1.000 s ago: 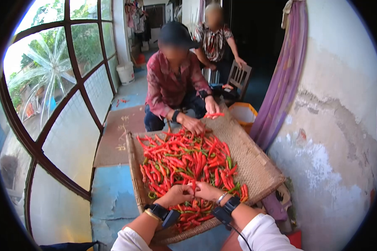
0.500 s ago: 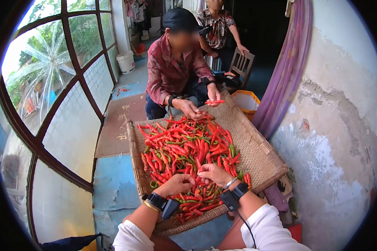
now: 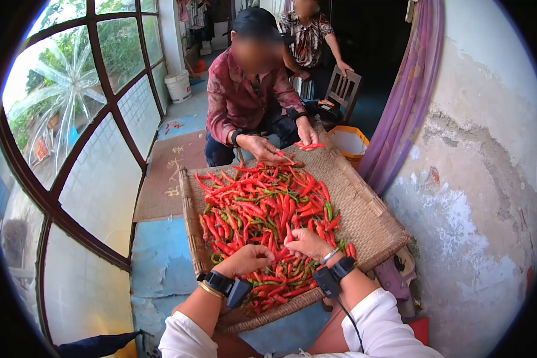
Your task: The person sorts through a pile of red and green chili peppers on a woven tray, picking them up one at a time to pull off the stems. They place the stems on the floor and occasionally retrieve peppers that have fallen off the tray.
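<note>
A heap of red and green chili peppers (image 3: pixel 256 203) lies on a woven tray (image 3: pixel 364 221). Over its near part, my right hand (image 3: pixel 307 243) is closed on a red pepper (image 3: pixel 289 233), which points up from the fingers. Just left of it, my left hand (image 3: pixel 252 260) is closed, thumb and fingertips together above the peppers; whatever it may hold is too small to make out. A small gap separates the two hands. Both my wrists carry black straps with small devices.
Across the tray a person in a red patterned shirt (image 3: pixel 238 95) holds peppers in both hands. Another person (image 3: pixel 307 39) is behind, by a wooden chair (image 3: pixel 343 92). A yellow-rimmed bucket (image 3: pixel 349 143) stands beyond the tray; a purple curtain (image 3: pixel 400 101) hangs at right.
The red pepper in my right hand now stands up more visibly, and that hand has risen slightly. My left hand is a little further left. The other person's hands have shifted slightly.
</note>
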`<state>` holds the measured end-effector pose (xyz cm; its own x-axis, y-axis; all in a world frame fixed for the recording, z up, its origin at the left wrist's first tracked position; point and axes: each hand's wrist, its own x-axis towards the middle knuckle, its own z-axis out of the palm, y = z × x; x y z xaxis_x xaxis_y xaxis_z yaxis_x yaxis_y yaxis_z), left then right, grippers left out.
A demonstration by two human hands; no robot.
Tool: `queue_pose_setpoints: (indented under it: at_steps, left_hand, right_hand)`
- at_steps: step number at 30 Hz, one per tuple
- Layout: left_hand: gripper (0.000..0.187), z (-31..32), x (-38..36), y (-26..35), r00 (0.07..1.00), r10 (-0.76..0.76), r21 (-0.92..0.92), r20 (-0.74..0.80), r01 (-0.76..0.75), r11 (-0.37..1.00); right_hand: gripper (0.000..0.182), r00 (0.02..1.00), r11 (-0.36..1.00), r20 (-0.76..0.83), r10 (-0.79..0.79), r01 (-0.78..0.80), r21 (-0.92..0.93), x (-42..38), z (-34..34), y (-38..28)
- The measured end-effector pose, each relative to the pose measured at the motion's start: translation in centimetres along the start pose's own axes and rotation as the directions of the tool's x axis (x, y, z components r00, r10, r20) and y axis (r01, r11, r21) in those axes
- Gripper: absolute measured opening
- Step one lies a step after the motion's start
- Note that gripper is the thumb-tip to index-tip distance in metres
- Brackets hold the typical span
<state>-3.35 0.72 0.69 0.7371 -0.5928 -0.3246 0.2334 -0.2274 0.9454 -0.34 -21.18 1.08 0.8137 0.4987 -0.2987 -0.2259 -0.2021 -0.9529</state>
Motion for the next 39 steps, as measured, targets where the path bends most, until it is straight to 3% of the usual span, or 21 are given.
queue_pose_setpoints:
  at_steps: [4, 6, 8, 10, 12, 14, 16, 18, 20, 21, 22, 23, 24, 25, 26, 28, 32, 34, 37, 39]
  left_hand:
    - [0.012, -0.6, -0.8, 0.4, 0.991, 0.085, 0.092, -0.108, -0.075, 0.993]
    - [0.018, -1.1, -1.5, 0.5, 0.944, 0.267, 0.559, -0.192, -0.118, 0.821]
    - [0.022, -1.2, -2.1, 0.4, 0.943, 0.237, 0.568, -0.234, -0.066, 0.821]
    - [0.022, -1.4, -2.4, 0.3, 0.944, 0.224, 0.600, -0.243, -0.035, 0.799]
    - [0.022, -1.5, -2.4, 0.1, 0.947, 0.231, 0.624, -0.224, -0.042, 0.780]
    - [0.022, -1.4, -2.2, -0.2, 0.951, 0.235, 0.646, -0.203, -0.050, 0.762]
    - [0.022, -1.3, -2.2, -0.1, 0.947, 0.263, 0.628, -0.182, -0.094, 0.772]
    - [0.022, -1.4, -2.3, 0.1, 0.948, 0.254, 0.628, -0.190, -0.081, 0.774]
    - [0.022, -1.5, -2.4, 0.2, 0.951, 0.242, 0.627, -0.194, -0.070, 0.776]
    - [0.024, -1.5, -2.4, 0.3, 0.949, 0.242, 0.681, -0.203, -0.041, 0.731]
    - [0.025, -1.5, -2.5, 0.2, 0.948, 0.240, 0.730, -0.211, -0.011, 0.684]
    - [0.025, -1.4, -2.5, 0.1, 0.947, 0.238, 0.725, -0.213, -0.010, 0.688]
    - [0.026, -1.4, -2.4, 0.1, 0.947, 0.220, 0.796, -0.234, 0.056, 0.603]
    - [0.027, -1.3, -2.4, 0.1, 0.945, 0.205, 0.856, -0.253, 0.121, 0.503]
    - [0.027, -1.4, -2.3, -0.2, 0.947, 0.202, 0.856, -0.251, 0.120, 0.502]
    - [0.026, -1.5, -1.8, -1.3, 0.946, 0.205, 0.894, -0.249, 0.143, 0.425]
    - [0.035, -1.7, -1.5, -1.6, 0.977, 0.144, 0.883, -0.157, 0.073, 0.464]
    - [0.035, -1.1, -1.8, -0.4, 0.999, -0.039, 0.874, 0.017, 0.004, 0.485]
    - [0.035, -1.3, -1.1, -1.8, 0.998, -0.021, 0.832, 0.067, -0.044, 0.553]
    - [0.036, -1.3, -0.7, -1.8, 0.993, -0.053, 0.805, 0.104, -0.053, 0.590]
  right_hand:
    - [0.011, 0.996, 0.998, -0.088, 0.013, -0.018, -0.058, 0.1, -0.9, 0.2]
    - [0.011, 0.983, 0.973, -0.185, 0.020, -0.062, -0.224, 0.2, -1.3, 0.2]
    - [0.013, 0.977, 0.964, -0.215, 0.006, -0.062, -0.257, 0.0, -1.2, 0.0]
    - [0.015, 0.981, 0.981, -0.164, 0.108, -0.132, -0.143, -0.1, -1.2, -0.9]
    - [0.017, 0.978, 0.975, -0.153, 0.145, -0.167, -0.149, 0.5, -1.3, -2.6]
    - [0.015, 0.995, 0.999, -0.099, 0.012, -0.017, -0.052, 2.5, -1.7, -3.6]
    - [0.019, 0.959, 0.918, -0.220, -0.179, 0.243, 0.314, 3.7, -0.8, -5.9]
    - [0.025, 0.948, 0.910, -0.273, -0.167, 0.254, 0.327, 4.4, -0.4, -6.9]
    - [0.024, 0.949, 0.978, -0.266, -0.169, 0.195, 0.073, 4.6, 0.7, -6.4]
    - [0.022, 0.973, 0.980, -0.180, -0.142, 0.113, -0.161, 4.3, 1.3, -5.3]
    - [0.022, 0.957, 0.868, -0.011, -0.291, 0.259, -0.424, 5.2, 1.4, -1.9]
    - [0.027, 0.930, 0.698, 0.210, -0.302, 0.365, -0.615, 4.1, 2.3, -1.3]
    - [0.031, 0.965, 0.596, 0.256, -0.062, 0.242, -0.766, 2.0, 4.1, -2.2]
    - [0.035, 0.925, 0.442, 0.379, 0.018, 0.332, -0.833, 2.8, 4.4, 1.1]
    - [0.036, 0.910, 0.519, 0.407, 0.076, 0.312, -0.796, 1.5, 5.1, 1.7]
    - [0.037, 0.911, 0.412, 0.413, -0.003, 0.377, -0.829, 1.1, 5.8, 3.5]
    - [0.037, 0.905, 0.450, 0.416, 0.091, 0.335, -0.828, 0.7, 5.7, 2.2]
    - [0.037, 0.908, 0.471, 0.397, 0.133, 0.294, -0.831, 0.4, 6.0, 1.8]
    - [0.031, 0.916, 0.323, 0.297, 0.271, 0.204, -0.924, 0.5, 6.1, 1.6]
    - [0.027, 0.921, 0.308, 0.300, 0.250, 0.219, -0.926, 0.8, 5.7, 2.1]
